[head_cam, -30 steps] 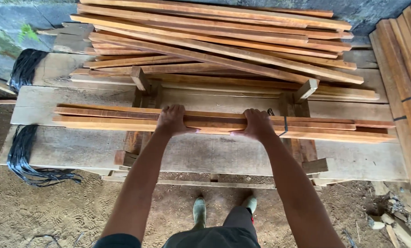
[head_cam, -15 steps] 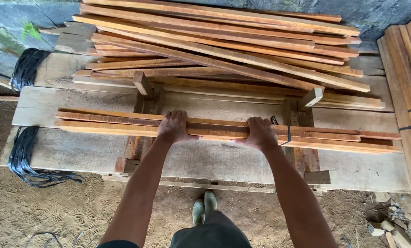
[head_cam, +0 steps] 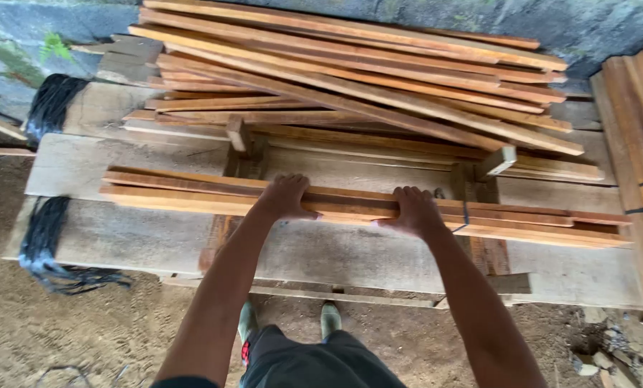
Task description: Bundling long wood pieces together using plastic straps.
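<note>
Both hands, left [head_cam: 287, 197] and right [head_cam: 413, 212], now press flatter, fingers spread, apparently not gripping, on the slats [head_cam: 192, 192], which lie shifted slightly along the plank [head_cam: 120, 237] below the pile [head_cam: 350, 79].

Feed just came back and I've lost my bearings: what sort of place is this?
Probably an outdoor timber yard or rough woodworking spot. Loose reddish wooden slats are heaped on a bench of wide pale planks, which stands on bare dirt ground against a rough stone wall. Both hands rest on a slat bundle.
</note>
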